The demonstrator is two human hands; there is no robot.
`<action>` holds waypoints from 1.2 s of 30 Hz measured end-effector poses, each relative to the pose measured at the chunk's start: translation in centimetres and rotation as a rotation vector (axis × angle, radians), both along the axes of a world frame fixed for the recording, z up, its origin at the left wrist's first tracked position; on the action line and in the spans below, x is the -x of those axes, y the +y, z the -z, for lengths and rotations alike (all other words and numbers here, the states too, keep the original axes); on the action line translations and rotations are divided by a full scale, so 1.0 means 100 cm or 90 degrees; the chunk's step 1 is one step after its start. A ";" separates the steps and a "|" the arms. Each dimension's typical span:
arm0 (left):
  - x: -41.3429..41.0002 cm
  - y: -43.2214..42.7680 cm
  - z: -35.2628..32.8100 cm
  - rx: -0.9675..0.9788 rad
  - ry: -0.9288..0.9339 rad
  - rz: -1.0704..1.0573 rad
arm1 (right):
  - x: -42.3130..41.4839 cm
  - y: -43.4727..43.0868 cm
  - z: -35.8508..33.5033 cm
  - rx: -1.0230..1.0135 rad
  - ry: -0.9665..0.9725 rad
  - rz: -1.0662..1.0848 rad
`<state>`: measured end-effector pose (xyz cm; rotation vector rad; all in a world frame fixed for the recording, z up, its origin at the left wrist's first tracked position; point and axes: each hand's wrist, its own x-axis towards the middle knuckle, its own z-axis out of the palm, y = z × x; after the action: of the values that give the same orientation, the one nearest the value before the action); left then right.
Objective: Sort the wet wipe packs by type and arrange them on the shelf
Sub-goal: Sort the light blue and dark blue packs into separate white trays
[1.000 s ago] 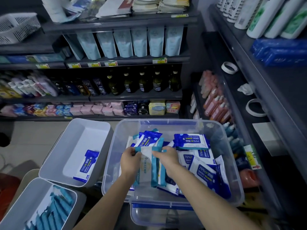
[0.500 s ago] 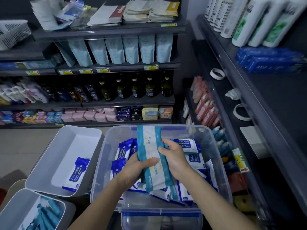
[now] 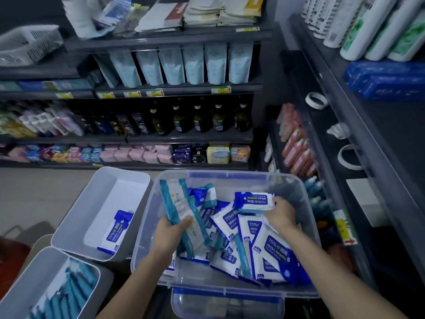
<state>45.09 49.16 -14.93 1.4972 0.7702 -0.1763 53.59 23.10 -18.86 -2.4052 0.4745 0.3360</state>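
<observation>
A clear plastic bin (image 3: 305, 226) in front of me holds several wet wipe packs, most of them blue and white 75% alcohol packs (image 3: 273, 252). My left hand (image 3: 171, 233) grips teal and white packs (image 3: 181, 212) held upright over the bin's left side. My right hand (image 3: 279, 214) reaches to the back of the pile and holds the edge of a blue and white pack (image 3: 253, 200). A white tub (image 3: 103, 203) at the left holds one blue alcohol pack (image 3: 116, 229). A nearer white tub (image 3: 34, 279) holds several teal packs (image 3: 69, 293).
Dark shelves (image 3: 174, 88) stand ahead with pouches, bottles and boxed goods. A second shelf unit (image 3: 358, 125) runs along the right, close to the bin, with tape rolls (image 3: 317, 100), blue packs and white bottles. Pale floor shows at the left. A clear lid lies under the bin.
My right hand let go of the teal packs and moved right to a blue pack at the back of the bin. My left hand now holds the teal packs alone, shifted left.
</observation>
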 end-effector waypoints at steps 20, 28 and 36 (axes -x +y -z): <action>0.013 0.010 -0.010 -0.005 -0.016 -0.036 | 0.002 0.021 -0.026 0.022 -0.309 -0.174; 0.017 0.013 -0.024 0.021 -0.050 -0.007 | 0.020 0.054 -0.076 -0.137 -0.327 -0.181; 0.027 0.038 -0.054 0.060 -0.140 -0.041 | 0.063 0.138 -0.124 -0.315 -0.288 -0.306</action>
<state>42.44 52.91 -9.52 1.3750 0.6234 0.0008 47.33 36.85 -6.46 -1.9890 -0.3611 0.0852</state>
